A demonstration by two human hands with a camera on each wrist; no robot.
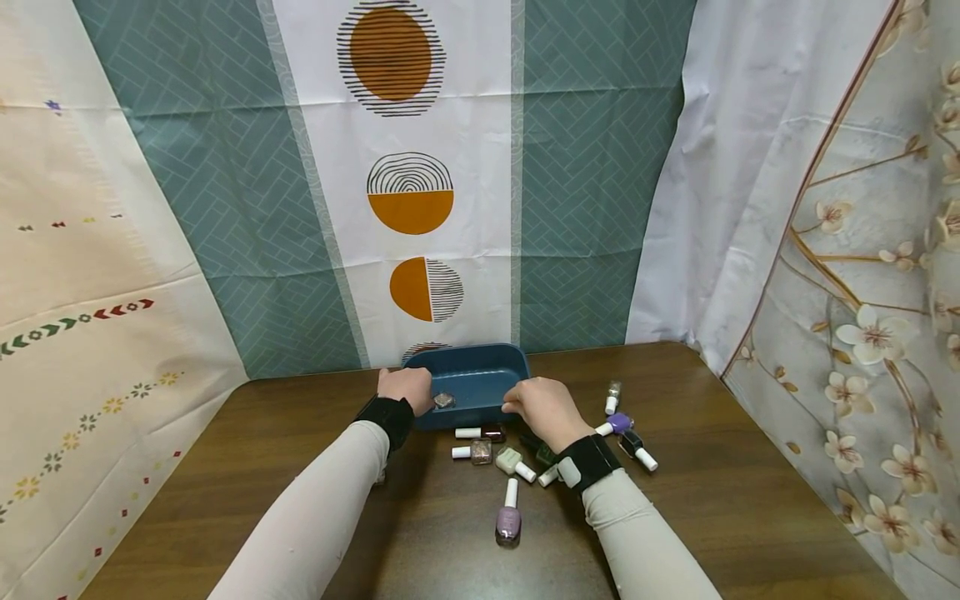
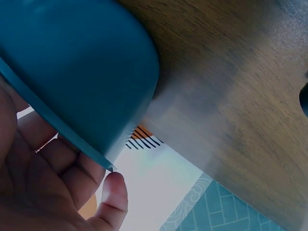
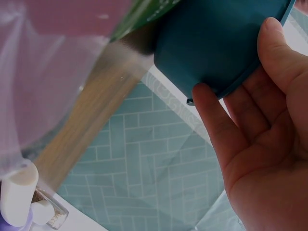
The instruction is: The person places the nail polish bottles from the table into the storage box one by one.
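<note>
While both hands sit at its near corners, the blue bin [image 1: 480, 379] stands on the brown desk [image 1: 735, 492] at the far middle, close to the patterned curtain [image 1: 420, 167]. Left hand [image 1: 407, 388]: grip curled round the bin's left rim, fingers [image 2: 62, 168] under the edge in the wrist view. Right hand [image 1: 543, 408]: grip on the right near corner, thumb and fingers [image 3: 269, 53] wrapping the rim. One glitter bottle [image 1: 444, 401] lies inside the bin beside the left hand. Nail polish bottles lie loose on the desk just before the bin: a dark red one [image 1: 482, 432], a glittery one [image 1: 474, 452], a pale green one [image 1: 513, 463], a lilac one [image 1: 508, 515], a purple one [image 1: 617, 424], a dark green one [image 1: 637, 448].
</note>
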